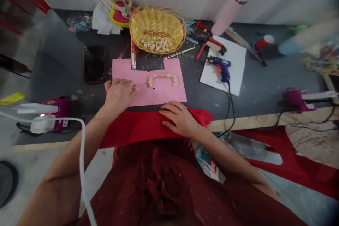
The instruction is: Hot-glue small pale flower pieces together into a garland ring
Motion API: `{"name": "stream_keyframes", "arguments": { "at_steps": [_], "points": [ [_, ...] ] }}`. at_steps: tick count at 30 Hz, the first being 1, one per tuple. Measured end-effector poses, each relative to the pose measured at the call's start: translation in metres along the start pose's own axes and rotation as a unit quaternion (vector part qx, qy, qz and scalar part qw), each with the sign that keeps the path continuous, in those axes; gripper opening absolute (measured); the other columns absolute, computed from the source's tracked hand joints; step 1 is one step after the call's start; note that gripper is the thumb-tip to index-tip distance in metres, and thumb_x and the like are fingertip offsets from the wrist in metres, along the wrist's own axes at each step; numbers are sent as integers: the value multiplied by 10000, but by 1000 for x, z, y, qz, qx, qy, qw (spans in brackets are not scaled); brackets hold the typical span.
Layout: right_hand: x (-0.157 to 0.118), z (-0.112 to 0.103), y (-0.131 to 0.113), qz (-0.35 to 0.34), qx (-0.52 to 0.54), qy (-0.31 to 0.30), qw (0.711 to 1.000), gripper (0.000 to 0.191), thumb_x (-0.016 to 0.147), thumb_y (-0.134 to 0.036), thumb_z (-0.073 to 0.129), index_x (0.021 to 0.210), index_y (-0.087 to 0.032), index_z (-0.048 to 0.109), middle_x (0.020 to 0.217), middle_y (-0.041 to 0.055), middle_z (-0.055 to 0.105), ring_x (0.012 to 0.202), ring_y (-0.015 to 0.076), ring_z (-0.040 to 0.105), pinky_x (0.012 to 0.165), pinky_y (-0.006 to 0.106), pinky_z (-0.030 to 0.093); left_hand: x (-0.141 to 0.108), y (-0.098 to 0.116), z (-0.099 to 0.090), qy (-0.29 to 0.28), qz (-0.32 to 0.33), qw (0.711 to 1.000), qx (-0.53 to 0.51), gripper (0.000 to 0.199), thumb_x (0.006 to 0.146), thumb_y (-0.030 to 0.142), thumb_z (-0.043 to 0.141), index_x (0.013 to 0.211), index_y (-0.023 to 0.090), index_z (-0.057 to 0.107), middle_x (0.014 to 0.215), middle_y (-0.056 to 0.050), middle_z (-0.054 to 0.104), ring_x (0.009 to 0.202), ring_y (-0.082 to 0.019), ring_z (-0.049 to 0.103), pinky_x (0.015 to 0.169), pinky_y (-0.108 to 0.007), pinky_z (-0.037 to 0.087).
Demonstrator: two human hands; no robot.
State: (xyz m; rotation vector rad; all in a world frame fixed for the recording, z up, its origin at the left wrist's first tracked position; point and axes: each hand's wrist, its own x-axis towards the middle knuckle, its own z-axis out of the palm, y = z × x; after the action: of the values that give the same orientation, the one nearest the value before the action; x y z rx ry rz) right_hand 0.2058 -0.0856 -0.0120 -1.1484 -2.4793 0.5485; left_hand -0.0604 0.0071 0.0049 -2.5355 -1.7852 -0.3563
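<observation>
My left hand (119, 95) rests over the left part of a pink sheet of paper (169, 95), its fingers closed. A small pale piece (135, 88) shows at its fingertips; its kind is too small to make out. To the right on the sheet lies a row of small cream-coloured pieces (162, 75), bent into a flat arch, with a tiny dark speck below it. My right hand (178, 117) lies on a red cloth (137, 127) at the table edge, fingers stretched out, holding nothing. Behind the sheet, a wicker basket (156, 14) holds several similar cream pieces.
A blue glue gun (224, 67) lies on a white board (238, 77), its cord trailing over the front edge. Red-handled pliers (212, 46), a pink flask (233, 7) and a phone (94, 64) surround the sheet. A white cable (82, 155) crosses near my left arm from a purple socket block (62, 109).
</observation>
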Motion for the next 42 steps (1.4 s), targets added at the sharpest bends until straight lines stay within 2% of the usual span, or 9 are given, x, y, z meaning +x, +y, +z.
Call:
{"name": "stream_keyframes", "arguments": {
  "at_steps": [9, 12, 14, 19, 26, 28, 33, 37, 42],
  "points": [
    [7, -8, 2, -30, 10, 34, 999, 346, 958, -372, 568, 1183, -134, 680, 1182, 145, 685, 1144, 266, 582, 1007, 475, 520, -4, 1, -2, -6, 28, 1000, -14, 236, 919, 320, 487, 853, 233, 696, 883, -95, 726, 894, -305, 615, 834, -489, 350],
    [10, -14, 4, -20, 20, 60, 998, 280, 967, -325, 558, 1152, -157, 684, 1148, 132, 702, 1119, 253, 609, 982, 475, 536, -9, 5, -10, -32, 29, 999, -24, 207, 906, 330, 534, 856, 232, 709, 885, -87, 731, 915, -313, 631, 865, -504, 371],
    [11, -17, 2, 5, 36, 83, 996, 240, 966, -269, 554, 1152, -179, 677, 1129, 116, 710, 1095, 242, 631, 958, 469, 548, -14, 12, -15, -71, 31, 992, -98, 198, 901, 365, 573, 883, 235, 722, 903, -72, 739, 921, -299, 648, 866, -480, 415],
    [12, -16, -16, 50, 142, 133, 980, 291, 959, -194, 560, 1240, -237, 622, 1070, 66, 723, 951, 168, 694, 867, 358, 589, -29, 40, -28, -153, 34, 902, -402, 250, 889, 456, 630, 989, 249, 728, 996, -38, 746, 930, -213, 682, 846, -362, 521],
    [7, -9, -33, -9, 192, 188, 963, 195, 966, -226, 568, 1113, -264, 690, 1013, 52, 712, 920, 146, 691, 791, 316, 616, -34, 60, -38, -280, 14, 807, -520, 180, 857, 400, 659, 897, 240, 729, 836, -12, 747, 785, -185, 686, 733, -327, 553],
    [4, -12, -33, 4, 183, 171, 968, 186, 964, -233, 565, 1087, -263, 701, 1034, 60, 710, 937, 153, 688, 795, 324, 617, -35, 60, -38, -268, 33, 820, -505, 172, 868, 393, 645, 911, 249, 726, 854, -16, 744, 792, -188, 683, 732, -335, 553],
    [-1, -22, -7, 90, 125, 176, 972, 154, 947, -219, 569, 1020, -234, 703, 1016, 58, 732, 956, 175, 693, 883, 360, 578, -38, 56, -30, -136, 145, 919, -341, 166, 908, 374, 632, 980, 250, 716, 939, -43, 733, 916, -219, 656, 845, -383, 530],
    [1, -36, 32, 165, 117, 210, 957, 203, 908, -238, 588, 1092, -212, 672, 1009, 58, 725, 868, 171, 684, 791, 332, 559, -39, 44, -20, -60, 226, 944, -232, 199, 948, 304, 565, 1038, 206, 712, 989, -88, 737, 958, -253, 639, 894, -419, 514],
    [35, -71, 68, 159, 33, 186, 969, 191, 896, -256, 556, 1032, -194, 673, 978, 67, 709, 832, 173, 640, 763, 323, 512, -25, 24, -14, 13, 187, 971, -148, 261, 946, 285, 540, 1152, 236, 694, 931, -82, 747, 897, -263, 656, 844, -432, 500]
  ]
}}
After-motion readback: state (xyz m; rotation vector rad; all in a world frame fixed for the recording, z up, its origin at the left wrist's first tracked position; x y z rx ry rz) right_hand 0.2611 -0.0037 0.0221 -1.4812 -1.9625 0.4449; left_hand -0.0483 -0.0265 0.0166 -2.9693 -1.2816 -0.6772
